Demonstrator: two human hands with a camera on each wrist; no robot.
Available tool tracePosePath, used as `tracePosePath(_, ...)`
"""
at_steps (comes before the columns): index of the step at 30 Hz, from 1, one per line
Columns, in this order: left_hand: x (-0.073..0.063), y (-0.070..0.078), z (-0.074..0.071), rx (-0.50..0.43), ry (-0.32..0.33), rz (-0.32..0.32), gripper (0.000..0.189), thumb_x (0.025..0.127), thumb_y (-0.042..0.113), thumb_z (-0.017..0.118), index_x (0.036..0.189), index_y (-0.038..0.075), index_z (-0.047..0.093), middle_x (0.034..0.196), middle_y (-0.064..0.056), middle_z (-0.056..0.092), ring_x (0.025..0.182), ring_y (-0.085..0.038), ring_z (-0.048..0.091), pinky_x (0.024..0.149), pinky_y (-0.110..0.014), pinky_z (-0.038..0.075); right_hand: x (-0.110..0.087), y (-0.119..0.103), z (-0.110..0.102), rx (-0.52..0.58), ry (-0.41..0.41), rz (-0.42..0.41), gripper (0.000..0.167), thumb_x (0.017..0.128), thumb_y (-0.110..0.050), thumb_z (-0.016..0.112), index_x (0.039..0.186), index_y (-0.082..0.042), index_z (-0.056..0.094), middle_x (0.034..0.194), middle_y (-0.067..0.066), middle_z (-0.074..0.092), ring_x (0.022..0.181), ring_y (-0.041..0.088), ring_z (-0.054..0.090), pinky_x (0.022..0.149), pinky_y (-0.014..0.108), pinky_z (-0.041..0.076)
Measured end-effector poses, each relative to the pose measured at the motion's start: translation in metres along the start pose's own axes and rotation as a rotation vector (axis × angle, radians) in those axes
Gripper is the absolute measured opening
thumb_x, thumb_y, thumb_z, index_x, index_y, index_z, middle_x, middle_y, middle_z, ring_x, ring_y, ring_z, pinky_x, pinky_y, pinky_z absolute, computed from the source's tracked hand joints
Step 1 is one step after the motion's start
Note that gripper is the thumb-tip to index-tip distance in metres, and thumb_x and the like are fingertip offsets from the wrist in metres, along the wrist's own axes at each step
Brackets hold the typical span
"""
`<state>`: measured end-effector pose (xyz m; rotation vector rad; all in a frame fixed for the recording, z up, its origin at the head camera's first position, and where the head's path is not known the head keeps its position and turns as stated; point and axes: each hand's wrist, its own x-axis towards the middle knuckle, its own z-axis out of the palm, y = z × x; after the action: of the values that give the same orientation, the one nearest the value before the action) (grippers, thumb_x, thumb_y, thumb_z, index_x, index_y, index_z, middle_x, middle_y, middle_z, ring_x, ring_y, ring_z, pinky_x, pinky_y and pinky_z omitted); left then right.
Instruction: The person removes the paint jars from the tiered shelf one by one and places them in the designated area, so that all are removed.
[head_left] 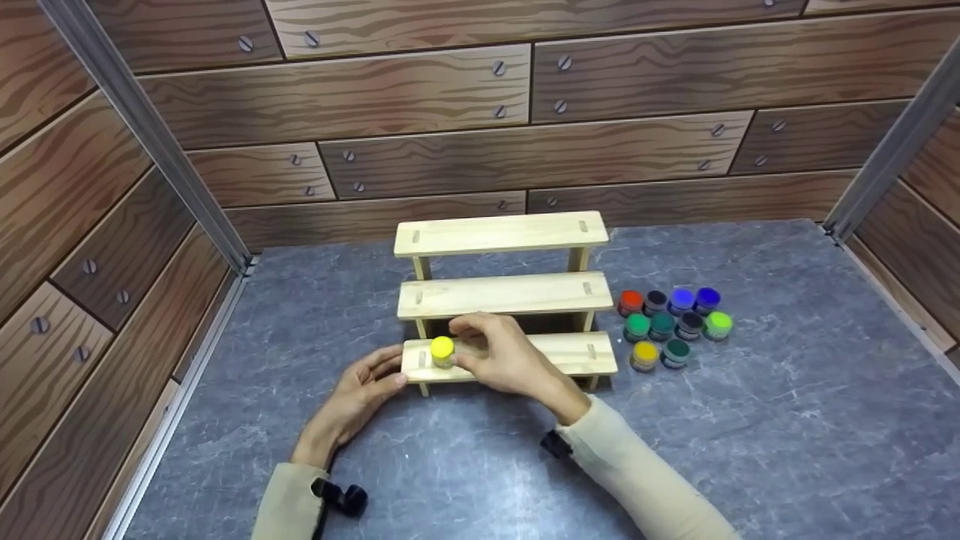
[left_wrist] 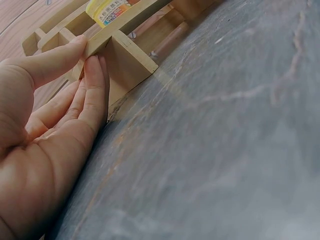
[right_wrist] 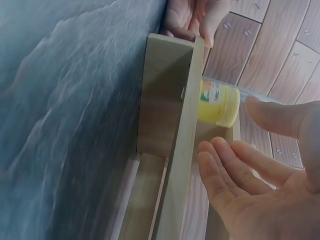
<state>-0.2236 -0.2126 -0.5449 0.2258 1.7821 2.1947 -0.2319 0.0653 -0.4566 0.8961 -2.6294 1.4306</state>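
A small yellow paint jar (head_left: 442,351) stands upright near the left end of the lowest step of a three-step wooden display stand (head_left: 525,355). My left hand (head_left: 366,391) pinches the left end of that step, thumb on top and fingers beneath, as the left wrist view shows. Beside the jar, my right hand (head_left: 504,354) hovers over the step with thumb and fingers spread apart. In the right wrist view a gap shows between the yellow jar (right_wrist: 218,103) and the fingers (right_wrist: 215,165).
Right of the stand, several paint jars are grouped in rows on the grey marbled table (head_left: 810,390), among them a red jar (head_left: 631,302), a light green jar (head_left: 718,325) and an orange-yellow jar (head_left: 644,355). Wood-patterned walls (head_left: 420,90) enclose the back and sides.
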Motion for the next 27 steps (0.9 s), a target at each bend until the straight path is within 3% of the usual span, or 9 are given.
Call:
tracePosePath(13,0.001,-0.002,-0.001,0.002,-0.029,0.017,0.069,0.102,0.001,0.068,0.159,-0.013,0.033,0.145,-0.013,0.061,0.124,-0.013,0.064,0.103,-0.024,0.055,0.013,-0.005,0.024,-0.065,-0.005,0.024,0.041,0.09,-0.011,0.085,0.125,0.005,0.073,0.123,0.018,0.076,0.109,0.027,0.072,0.101,0.042,0.06)
tracePosePath(27,0.0,0.0,-0.001,0.001,-0.007,-0.01,0.069,0.101,-0.001,0.067,0.16,-0.012,0.033,0.148,-0.015,0.059,0.124,-0.016,0.065,0.105,-0.027,0.056,0.013,-0.008,0.02,-0.06,0.001,0.035,0.031,0.089,-0.007,0.085,0.117,0.0,0.076,0.114,0.013,0.078,0.105,0.025,0.073,0.099,0.043,0.06)
